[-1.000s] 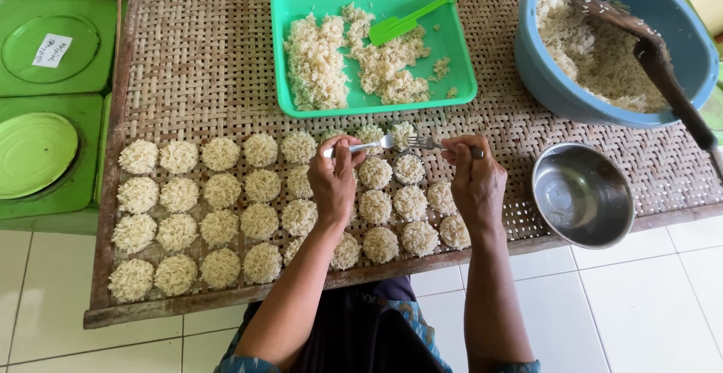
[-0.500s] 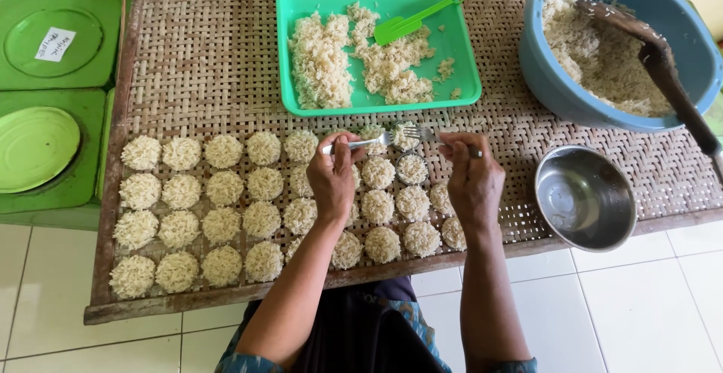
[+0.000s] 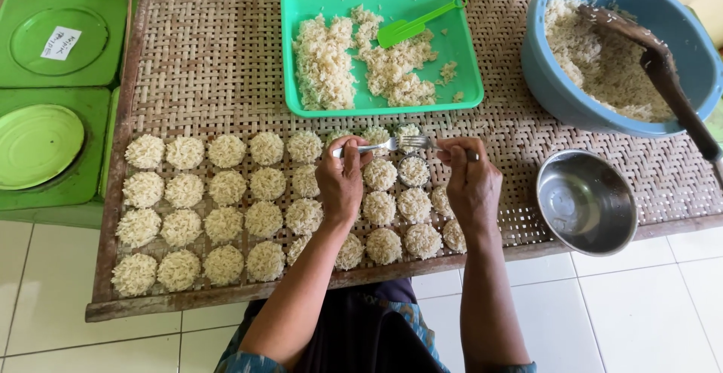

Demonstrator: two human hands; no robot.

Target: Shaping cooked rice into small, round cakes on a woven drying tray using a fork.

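Observation:
My left hand [image 3: 343,181] grips a metal fork [image 3: 369,148] that points right. My right hand [image 3: 471,183] grips a second fork [image 3: 419,142] that points left. The tines of the two forks meet just above a small round rice cake [image 3: 413,170] in the top row. Rows of round flattened rice cakes [image 3: 226,215] cover the near part of a woven bamboo mat [image 3: 211,57]. Both hands hover over the right end of these rows.
A green tray [image 3: 467,87] with loose cooked rice and a green spatula [image 3: 418,24] lies beyond the hands. A blue basin [image 3: 550,79] of rice with a wooden spoon [image 3: 663,72] stands at the right. An empty steel bowl [image 3: 587,201] sits nearby. Green lidded boxes [image 3: 53,94] are at the left.
Both hands and the two forks stay over the same rice cake at the top row; only small shifts of the fork tips show.

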